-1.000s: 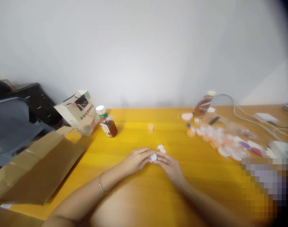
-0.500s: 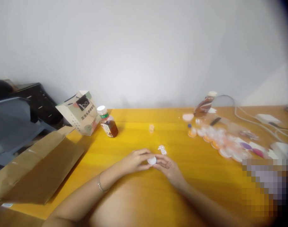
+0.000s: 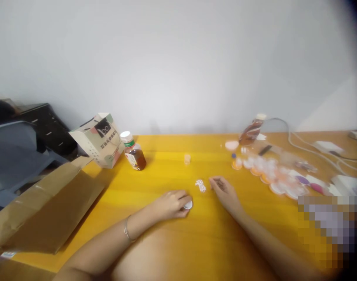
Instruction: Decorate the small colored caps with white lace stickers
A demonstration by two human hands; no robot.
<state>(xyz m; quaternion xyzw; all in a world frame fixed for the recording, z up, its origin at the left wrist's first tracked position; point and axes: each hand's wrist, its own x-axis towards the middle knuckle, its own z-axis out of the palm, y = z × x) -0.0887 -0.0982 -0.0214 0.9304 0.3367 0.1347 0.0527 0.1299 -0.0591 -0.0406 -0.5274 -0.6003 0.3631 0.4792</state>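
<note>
My left hand point(image 3: 173, 205) pinches a small white round object point(image 3: 188, 205), perhaps a lid or shallow pot, low over the yellow table point(image 3: 160, 238). The fingers cover most of its left side. My right hand point(image 3: 222, 190) is apart from it, thumb and fingers curled together. Whatever those fingertips hold, if anything, is too small or blurred to make out. Just left of the right fingertips lies a white cutout with reddish spots point(image 3: 201, 185). Farther back stands a small clear cup point(image 3: 187, 159).
On the left stand a bottle of dark liquid point(image 3: 135, 154), a paper bag point(image 3: 100, 140) and an open cardboard box point(image 3: 55, 207). Several clear round pots point(image 3: 269, 171), a tilted brown bottle point(image 3: 251, 130) and white cables point(image 3: 309, 140) occupy the right side.
My right hand has let go of the white round object and moved right and slightly away from me. The left hand keeps it, a little lower.
</note>
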